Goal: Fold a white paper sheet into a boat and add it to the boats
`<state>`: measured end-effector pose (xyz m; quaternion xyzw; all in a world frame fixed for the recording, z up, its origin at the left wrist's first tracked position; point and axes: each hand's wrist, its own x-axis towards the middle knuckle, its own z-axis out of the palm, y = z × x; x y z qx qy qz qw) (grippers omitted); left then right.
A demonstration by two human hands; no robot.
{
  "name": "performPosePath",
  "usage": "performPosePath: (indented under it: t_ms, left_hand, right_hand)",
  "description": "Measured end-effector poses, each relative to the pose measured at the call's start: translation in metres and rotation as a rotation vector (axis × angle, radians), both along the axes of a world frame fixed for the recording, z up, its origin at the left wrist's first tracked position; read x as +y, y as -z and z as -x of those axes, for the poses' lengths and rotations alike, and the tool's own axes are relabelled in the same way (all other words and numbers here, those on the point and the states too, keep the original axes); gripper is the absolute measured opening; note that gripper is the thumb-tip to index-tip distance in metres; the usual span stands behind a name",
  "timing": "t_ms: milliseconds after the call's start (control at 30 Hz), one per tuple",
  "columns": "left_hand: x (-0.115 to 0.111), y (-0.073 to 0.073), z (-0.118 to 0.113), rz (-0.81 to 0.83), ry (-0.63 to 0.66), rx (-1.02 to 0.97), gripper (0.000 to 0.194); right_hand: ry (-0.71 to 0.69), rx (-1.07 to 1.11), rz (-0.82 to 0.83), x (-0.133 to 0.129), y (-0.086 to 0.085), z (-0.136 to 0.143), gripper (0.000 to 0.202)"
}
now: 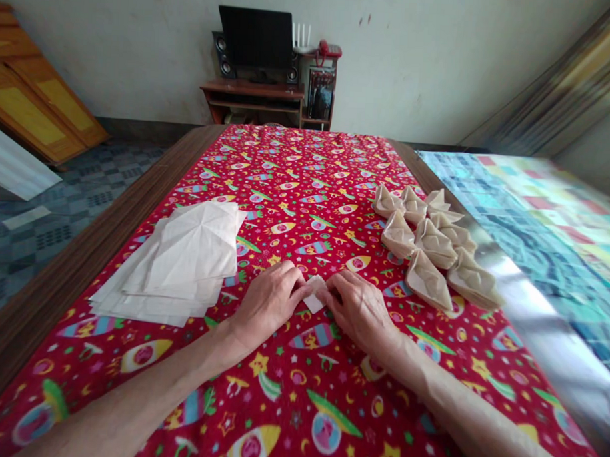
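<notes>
Between my hands, low over the red cloth, is a small folded piece of white paper [314,296]. My left hand [275,291] pinches its left side with thumb and fingers. On the other side, my right hand [358,304] grips the right edge, its fingers bent. Most of the paper's outer edges are hidden under my fingers. To the left lies a loose stack of creased white paper sheets [194,248]. Several folded paper boats [431,241], beige and pointed, sit in a cluster to the right of my right hand.
A red cloth [299,395] printed with rockets and stars covers the long wooden table [48,273]. Beyond its far end stands a desk [254,90] with a monitor [256,43], speakers and a red telephone [329,51]. A bed [525,223] adjoins on the right.
</notes>
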<state>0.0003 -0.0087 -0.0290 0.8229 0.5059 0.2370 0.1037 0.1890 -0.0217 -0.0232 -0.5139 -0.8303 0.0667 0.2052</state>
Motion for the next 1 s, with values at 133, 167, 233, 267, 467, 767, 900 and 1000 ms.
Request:
performPosePath:
  t_ms: [133,167,233,267,467,767,900,1000]
  left_hand:
    - [0.002,0.0,0.004,-0.016,0.0,-0.001,0.022]
    - [0.002,0.0,0.005,-0.013,0.0,0.004,0.022]
    - [0.002,0.0,0.005,-0.005,-0.002,0.021,0.021]
    - [0.001,0.0,0.005,-0.003,-0.005,0.027,0.021]
    - [0.006,0.001,0.012,0.024,-0.002,-0.043,0.015]
    - [0.018,-0.011,0.002,0.114,0.058,-0.102,0.013]
    - [0.021,-0.009,-0.007,0.143,0.089,-0.101,0.014]
    - [0.019,-0.011,-0.01,0.162,0.109,-0.169,0.007]
  right_hand:
    - [-0.036,0.085,0.031,0.002,0.001,-0.007,0.013]
    - [-0.042,0.097,0.036,0.002,0.001,-0.008,0.013]
    - [-0.05,0.096,0.041,0.002,0.001,-0.01,0.013]
    - [-0.049,0.086,0.04,0.002,0.001,-0.01,0.013]
    - [-0.023,0.029,0.004,-0.001,0.001,-0.009,0.015]
    - [-0.062,0.02,-0.074,-0.007,0.003,-0.012,0.018]
    - [-0.13,0.136,0.032,-0.008,-0.004,-0.018,0.015]
    - [-0.088,0.3,0.043,-0.007,-0.006,-0.017,0.016]
